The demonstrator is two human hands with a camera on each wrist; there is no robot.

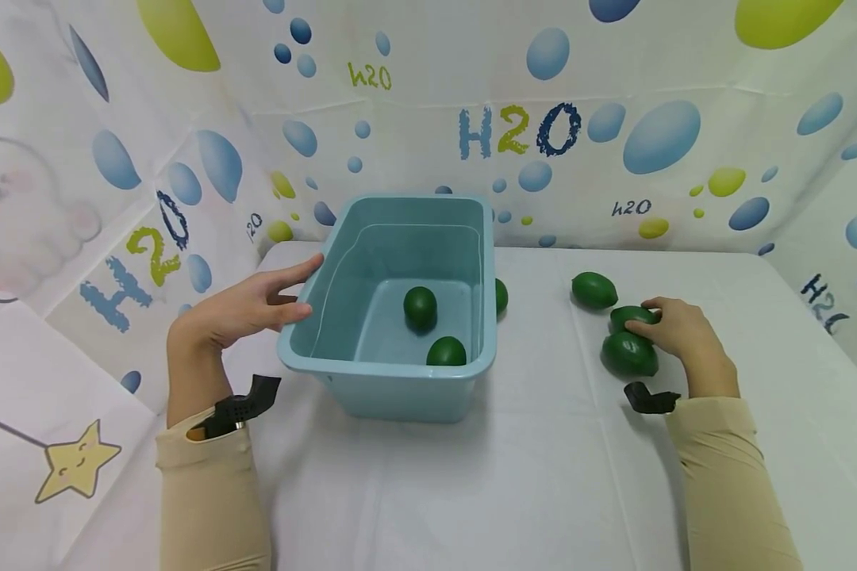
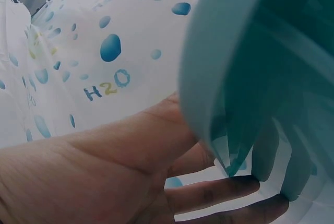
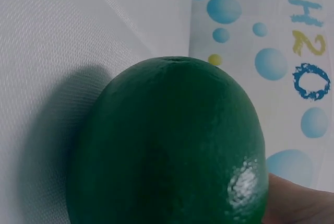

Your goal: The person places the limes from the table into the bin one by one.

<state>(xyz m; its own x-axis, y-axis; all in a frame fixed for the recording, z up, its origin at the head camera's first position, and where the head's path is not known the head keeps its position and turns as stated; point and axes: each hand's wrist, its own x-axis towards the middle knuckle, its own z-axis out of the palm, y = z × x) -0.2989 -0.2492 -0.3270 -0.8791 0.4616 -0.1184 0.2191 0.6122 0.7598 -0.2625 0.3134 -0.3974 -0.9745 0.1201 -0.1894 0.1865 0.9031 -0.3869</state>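
Note:
A light blue plastic tub (image 1: 407, 392) stands on the table with two dark green limes (image 1: 420, 308) in it. My left hand (image 1: 239, 305) is at its left rim; in the left wrist view the thumb meets the rim and the fingers (image 2: 209, 195) reach below it along the outer wall. To the right, my right hand (image 1: 685, 337) grips a lime (image 1: 630, 316) between thumb and fingers. Another lime (image 1: 629, 354) lies just nearer, and a third lime (image 1: 594, 290) lies farther back. One lime (image 3: 167, 145) fills the right wrist view, hiding most of the hand.
Partly hidden behind the tub's right wall is one more lime (image 1: 501, 297). A white cloth covers the table (image 1: 543, 460). Patterned sheets (image 1: 428, 119) hang close at the back and on both sides.

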